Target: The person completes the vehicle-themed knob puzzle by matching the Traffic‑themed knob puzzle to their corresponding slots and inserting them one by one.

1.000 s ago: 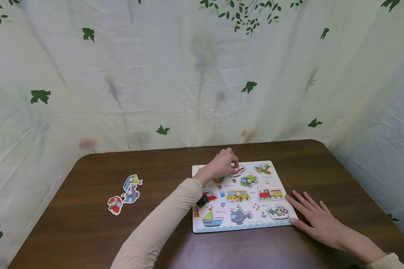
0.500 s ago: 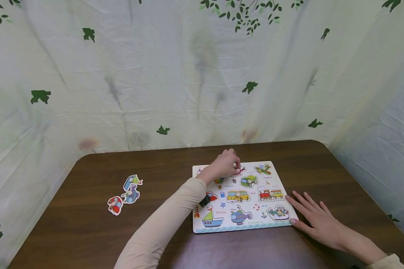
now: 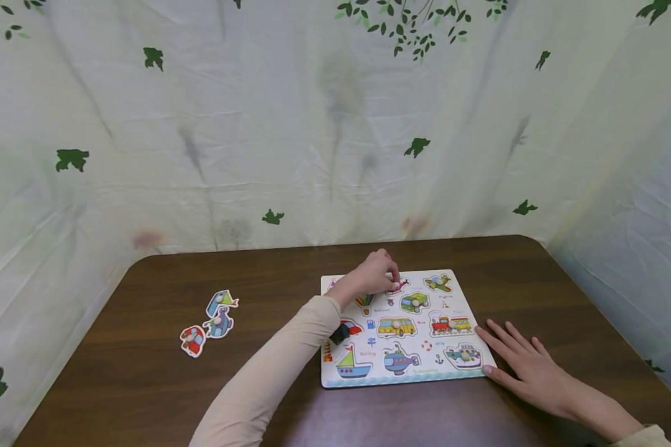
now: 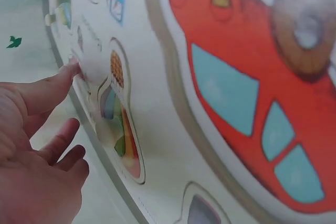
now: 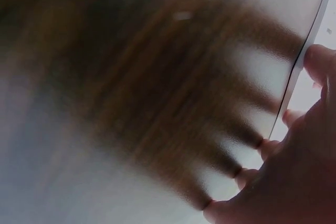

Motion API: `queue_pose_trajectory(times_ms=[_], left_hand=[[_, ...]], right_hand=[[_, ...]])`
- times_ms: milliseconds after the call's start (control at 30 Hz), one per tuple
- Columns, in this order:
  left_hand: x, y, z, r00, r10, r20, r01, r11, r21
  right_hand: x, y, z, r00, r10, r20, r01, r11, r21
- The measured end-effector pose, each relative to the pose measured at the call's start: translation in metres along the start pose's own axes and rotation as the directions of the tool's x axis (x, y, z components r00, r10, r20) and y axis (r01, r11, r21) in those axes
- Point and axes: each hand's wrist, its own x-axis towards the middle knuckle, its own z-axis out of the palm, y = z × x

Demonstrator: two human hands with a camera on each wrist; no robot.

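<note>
A white wooden puzzle board (image 3: pixel 397 378) with pictures of vehicles lies on the table. My left hand (image 3: pixel 373 273) reaches over its far edge and pinches a small pink helicopter puzzle piece (image 3: pixel 405 283), whose front is hidden by the fingers. Seen from the left wrist, the tip of one finger (image 4: pixel 73 69) meets that piece while the other fingers curl loosely. Flat on the table at the board's right side, my right hand (image 3: pixel 528 372) has its fingers spread. The right thumb (image 5: pixel 317 59) touches the board's edge near the front corner.
Left of the board lie three loose pieces: a red one (image 3: pixel 192 341), a purple submarine (image 3: pixel 219 323) and a sailboat (image 3: pixel 219 302). A green truck piece (image 3: pixel 414 302) and a yellow bus piece (image 3: pixel 396 327) sit on the board. A pale leaf-print curtain (image 3: pixel 291 136) surrounds the brown table (image 3: pixel 145 310).
The helicopter piece, tilted and showing more one second ago, now lies flatter on the board under the left fingers. The left hand shifted slightly right. The right hand stays in place.
</note>
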Motion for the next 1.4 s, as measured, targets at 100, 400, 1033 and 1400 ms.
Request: queue_pose_trajectory(times_ms=[100,400,1033,1400], left_hand=[[-0.003,-0.004,-0.004,1.0,0.008,-0.011,-0.008,0.999,-0.033],[-0.016,-0.017,-0.014,0.997,0.031,-0.064,-0.044,0.978,-0.205],[-0.066,-0.031,-0.029,0.989,0.007,-0.148,-0.046,0.964,-0.261],[-0.106,-0.051,-0.041,0.985,-0.001,-0.173,-0.042,0.968,-0.246]], right_hand=[[-0.001,-0.001,0.0,1.0,0.0,0.001,0.0,1.0,0.005],[-0.001,-0.002,0.0,1.0,0.008,0.005,-0.008,1.0,0.01],[-0.002,-0.002,0.0,1.0,0.019,0.012,-0.019,0.999,0.034],[-0.001,-0.001,0.001,1.0,0.012,0.011,-0.012,0.999,0.034]])
